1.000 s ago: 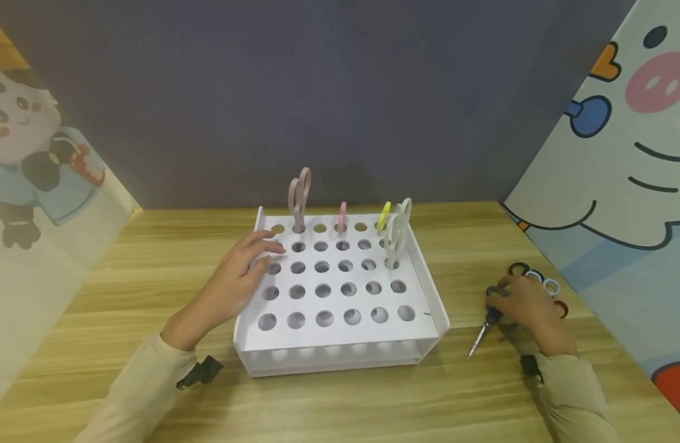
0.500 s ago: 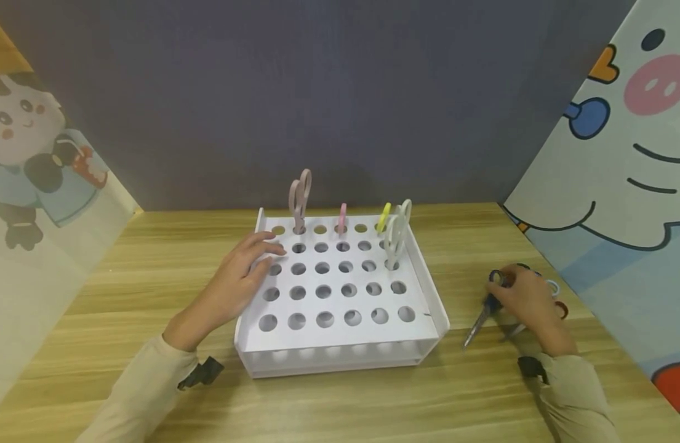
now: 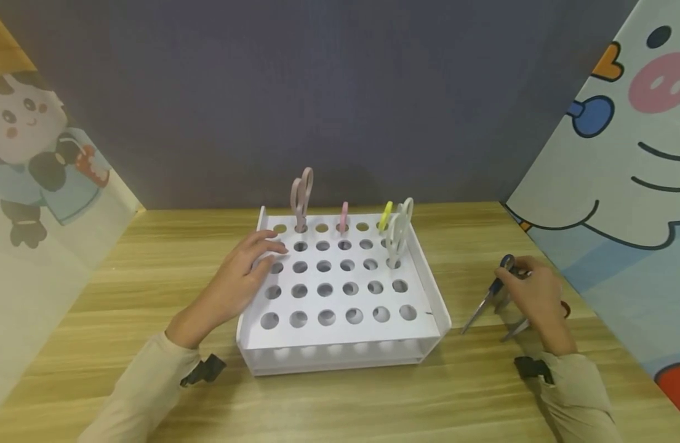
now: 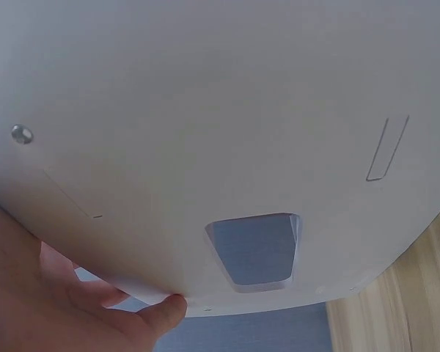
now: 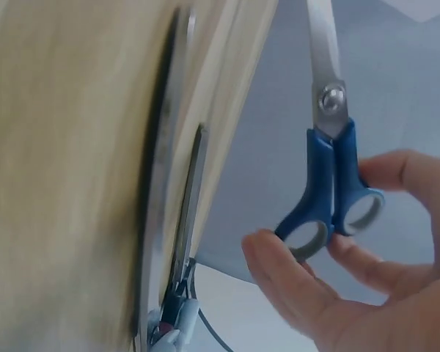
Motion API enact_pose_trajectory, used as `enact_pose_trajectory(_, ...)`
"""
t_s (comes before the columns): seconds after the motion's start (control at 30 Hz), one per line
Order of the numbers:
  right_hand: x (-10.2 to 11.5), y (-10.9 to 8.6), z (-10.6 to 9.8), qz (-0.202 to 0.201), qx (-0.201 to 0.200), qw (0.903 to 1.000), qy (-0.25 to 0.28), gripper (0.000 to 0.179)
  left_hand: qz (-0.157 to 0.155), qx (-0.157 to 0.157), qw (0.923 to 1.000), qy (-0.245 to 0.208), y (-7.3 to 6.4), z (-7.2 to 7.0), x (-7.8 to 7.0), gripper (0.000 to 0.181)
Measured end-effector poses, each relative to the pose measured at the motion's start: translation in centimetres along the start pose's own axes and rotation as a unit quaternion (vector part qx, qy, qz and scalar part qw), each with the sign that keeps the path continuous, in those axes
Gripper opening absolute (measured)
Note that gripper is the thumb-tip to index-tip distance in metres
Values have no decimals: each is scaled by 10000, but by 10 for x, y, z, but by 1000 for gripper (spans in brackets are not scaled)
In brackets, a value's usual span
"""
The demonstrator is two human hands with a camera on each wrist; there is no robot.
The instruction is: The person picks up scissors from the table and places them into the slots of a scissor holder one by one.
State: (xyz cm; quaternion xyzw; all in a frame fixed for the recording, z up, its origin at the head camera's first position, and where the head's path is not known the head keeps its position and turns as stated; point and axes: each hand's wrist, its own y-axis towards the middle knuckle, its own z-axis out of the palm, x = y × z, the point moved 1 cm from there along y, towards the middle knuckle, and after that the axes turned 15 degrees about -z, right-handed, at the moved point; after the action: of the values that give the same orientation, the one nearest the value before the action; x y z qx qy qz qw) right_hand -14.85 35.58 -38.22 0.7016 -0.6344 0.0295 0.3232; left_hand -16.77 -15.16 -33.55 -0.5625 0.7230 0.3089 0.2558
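Note:
My right hand (image 3: 539,292) pinches a pair of blue-handled scissors (image 3: 495,286) by the handle loops at the right of the table. In the right wrist view the scissors (image 5: 320,172) have their blades together, thumb and fingers at the loops. My left hand (image 3: 234,280) rests on the left edge of a white rack (image 3: 340,335) with rows of round holes, fingers lying over its top. The rack's white side panel (image 4: 147,95) fills the left wrist view, with the thumb (image 4: 169,312) touching its edge.
In the rack stand mauve scissors (image 3: 301,197), a pink handle (image 3: 343,216), a yellow handle (image 3: 386,216) and pale whitish scissors (image 3: 397,234). Other scissors (image 3: 518,328) lie beneath my right hand, partly hidden, with a red loop (image 3: 565,309) showing. A dark wall (image 3: 328,104) stands behind.
My right hand has raised the blue-handled scissors from the pile and shifted slightly away from me, uncovering another pair's blades. The left hand has stayed on the rack.

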Motion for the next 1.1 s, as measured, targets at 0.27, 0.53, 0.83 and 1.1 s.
enact_pose_trajectory(0.27,4,1,1,142,-555,9952,796,54,-6,13,10000,-14,0,0,1,24)
enact_pose_trajectory(0.53,10,2,5,293,-842,9868,1353,53,1,56,10000,2,0,-2,0,25)
enact_pose_trajectory(0.83,29,-3,-3,450,-1383,9355,3220,45,45,102,9999,-72,2,0,0,25)
enact_pose_trajectory(1.1,65,-7,-12,-343,-2264,8918,3902,30,45,39,10000,-50,2,0,1,24)
